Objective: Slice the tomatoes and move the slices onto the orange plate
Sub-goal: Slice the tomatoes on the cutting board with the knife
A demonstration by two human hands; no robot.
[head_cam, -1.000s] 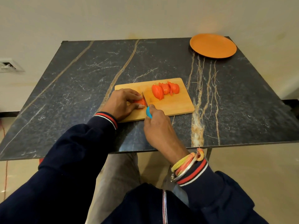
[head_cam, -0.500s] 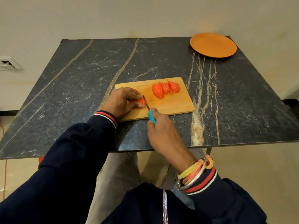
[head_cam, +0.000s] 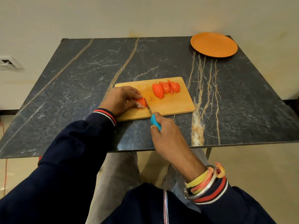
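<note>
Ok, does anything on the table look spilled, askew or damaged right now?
Nothing spilled or damaged. The orange plate sits tight in the far right corner of the table, rim seemingly at the edge. The slices lie together on the cutting board, which is slightly skewed but fully supported.

A dark grey marble desk [head_cam: 80, 81] with thin gold and white lines spreads out under the left hand [head_cam: 120, 100] and the right hand [head_cam: 168, 136]. Behind both stands a plain cream wall [head_cam: 113, 16]. A white wall socket [head_cam: 8, 63] sits far left of the left hand. A shiny beige floor [head_cam: 250, 167] shows low down, right of the right hand.
</note>
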